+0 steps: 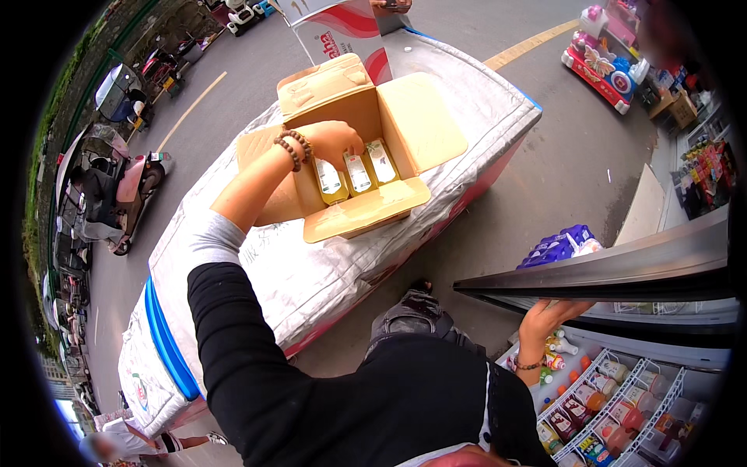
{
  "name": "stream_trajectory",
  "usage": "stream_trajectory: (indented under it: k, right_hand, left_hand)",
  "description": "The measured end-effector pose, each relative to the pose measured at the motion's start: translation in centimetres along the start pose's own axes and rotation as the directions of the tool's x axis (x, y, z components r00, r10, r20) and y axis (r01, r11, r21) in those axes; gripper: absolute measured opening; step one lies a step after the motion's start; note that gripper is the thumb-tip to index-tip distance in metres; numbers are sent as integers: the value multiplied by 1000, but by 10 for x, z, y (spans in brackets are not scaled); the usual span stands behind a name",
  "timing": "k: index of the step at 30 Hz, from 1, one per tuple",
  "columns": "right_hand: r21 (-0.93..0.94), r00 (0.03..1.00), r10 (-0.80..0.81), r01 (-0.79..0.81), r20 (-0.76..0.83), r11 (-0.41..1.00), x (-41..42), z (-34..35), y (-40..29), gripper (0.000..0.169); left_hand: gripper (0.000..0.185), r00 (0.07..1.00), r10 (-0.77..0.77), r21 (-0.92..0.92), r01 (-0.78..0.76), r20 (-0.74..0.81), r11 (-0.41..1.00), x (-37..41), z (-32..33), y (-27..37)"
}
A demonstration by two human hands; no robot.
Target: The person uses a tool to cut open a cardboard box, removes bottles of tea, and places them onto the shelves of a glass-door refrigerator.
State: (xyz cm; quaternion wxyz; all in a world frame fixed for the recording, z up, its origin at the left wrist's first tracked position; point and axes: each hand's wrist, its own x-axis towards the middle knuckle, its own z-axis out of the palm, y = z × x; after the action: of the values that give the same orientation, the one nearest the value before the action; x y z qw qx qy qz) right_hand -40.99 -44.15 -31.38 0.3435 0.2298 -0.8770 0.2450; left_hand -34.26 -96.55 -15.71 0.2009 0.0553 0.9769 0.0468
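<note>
My left hand (334, 140), with bead bracelets at its wrist, reaches down into an open cardboard box (408, 125). Its bent fingers come down at the upper end of a labelled bottle (357, 175) of yellow liquid; whether they grip it is hidden. More such bottles lie on either side, a left one (330, 181) and a right one (380, 159). At the right, my right hand (548, 321) holds the edge of an open, metal-framed refrigerator door (583, 277). Its fingertips are partly covered by the door frame.
The box stands on a chest covered in silvery quilted fabric (309, 286). Below the door, wire racks (627, 391) hold several drink bottles. A purple wrapped pack (551, 248) sits behind the door. Parked scooters (131, 192) line the left; a toy ride (604, 70) stands far right.
</note>
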Motion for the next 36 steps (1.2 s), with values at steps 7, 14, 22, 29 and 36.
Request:
stream_trajectory:
  k: [7,14,22,29,36]
  right_hand:
    - [-44,999,50,-49,21,998,0,8,12,62]
    - [-96,998,54,-52,20,994,25,23,-2,68]
    - [-27,997,78,-77,21,997,42,23,-2,80]
    - [86,991,68,-79,116,993,58,8,-8,68]
    - [214,978,9,-55,208,975,78,-26,36,64]
  left_hand:
    - [53,899,48,413,-246,434,877,33,101,-13]
    - [19,892,57,409,-261,448,874,72,192,-43]
    - [26,995,92,-278,-99,-37,955,47,44,13]
    - [35,760,34,-726,-632,-649,273,-34,-69,45]
    - [32,193,882,-637,-758,-430,-145,71,-163,250]
